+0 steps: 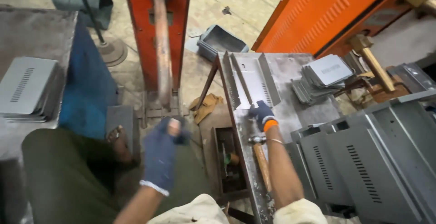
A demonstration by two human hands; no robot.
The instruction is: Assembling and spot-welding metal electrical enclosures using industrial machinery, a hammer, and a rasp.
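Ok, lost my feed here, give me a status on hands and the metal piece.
Right hand gripping metal channel on the bench. Left hand raised, gloved, free. Hammer beside right wrist.

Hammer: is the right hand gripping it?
No. The right hand rests on the folded metal panel, while the hammer lies loose on the bench beside the forearm.

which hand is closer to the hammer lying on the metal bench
Right. The right hand rests on the metal bench just above the hammer; the left hand is raised off to its left, apart.
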